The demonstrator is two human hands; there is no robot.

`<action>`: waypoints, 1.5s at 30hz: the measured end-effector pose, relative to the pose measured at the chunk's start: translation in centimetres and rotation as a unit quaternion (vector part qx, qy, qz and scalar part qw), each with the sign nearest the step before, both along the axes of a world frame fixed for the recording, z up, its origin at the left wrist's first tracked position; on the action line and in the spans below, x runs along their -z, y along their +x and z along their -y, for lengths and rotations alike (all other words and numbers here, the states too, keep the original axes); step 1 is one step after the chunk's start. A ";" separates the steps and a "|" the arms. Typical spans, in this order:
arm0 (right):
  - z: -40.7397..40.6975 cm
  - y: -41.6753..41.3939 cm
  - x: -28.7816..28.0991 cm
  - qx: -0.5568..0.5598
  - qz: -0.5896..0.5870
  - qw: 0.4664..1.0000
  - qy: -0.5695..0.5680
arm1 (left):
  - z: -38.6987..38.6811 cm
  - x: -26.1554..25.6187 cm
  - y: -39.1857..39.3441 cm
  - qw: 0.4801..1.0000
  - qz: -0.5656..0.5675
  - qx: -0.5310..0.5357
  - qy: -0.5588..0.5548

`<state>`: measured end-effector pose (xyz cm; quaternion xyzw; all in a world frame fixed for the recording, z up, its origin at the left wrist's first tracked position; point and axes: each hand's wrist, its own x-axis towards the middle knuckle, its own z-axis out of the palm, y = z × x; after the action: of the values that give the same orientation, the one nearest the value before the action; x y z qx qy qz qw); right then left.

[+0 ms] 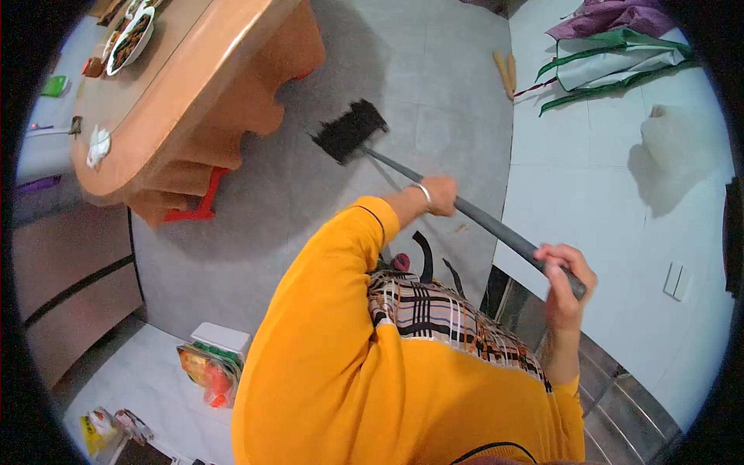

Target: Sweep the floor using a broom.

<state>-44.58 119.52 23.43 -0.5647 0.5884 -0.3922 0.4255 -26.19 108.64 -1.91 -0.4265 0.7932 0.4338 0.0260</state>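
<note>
A broom's gray handle [494, 225] runs slantwise in front of me. My left hand [440, 196], with a white bangle at the wrist, is closed around its lower part. Near the top end of the handle, my right hand [569, 276] grips it with curled fingers. The broom's black bristle head [350, 131] is over the gray tiled floor [325, 203], to the right of the cloth-draped table. Whether the bristles press on the floor cannot be told.
The table [168, 104] with an orange-brown cloth bears a white dish of food [132, 43]. A red stool [212, 200] is partly under the cloth. Bags [622, 61] hang on the white wall at right. A white box [222, 338] and packages stand at lower left.
</note>
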 end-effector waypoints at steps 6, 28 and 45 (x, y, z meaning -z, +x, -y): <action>-7.7 -2.6 -5.7 0.017 -0.049 0.998 -0.034 | -9.4 -2.2 -10.8 0.995 -0.077 0.060 0.036; -13.1 -6.5 -7.6 -0.052 0.105 0.962 -0.246 | -8.7 -11.2 -3.8 0.952 -0.200 -0.095 -0.211; 3.3 16.4 7.0 -0.254 0.207 0.944 0.044 | -13.0 7.9 22.0 0.903 -0.022 -0.401 -0.150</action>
<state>-28.20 116.24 16.47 -0.5821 0.3411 -0.3533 0.6481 -4.22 121.63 -9.79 -0.6978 0.6112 0.2928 -0.2319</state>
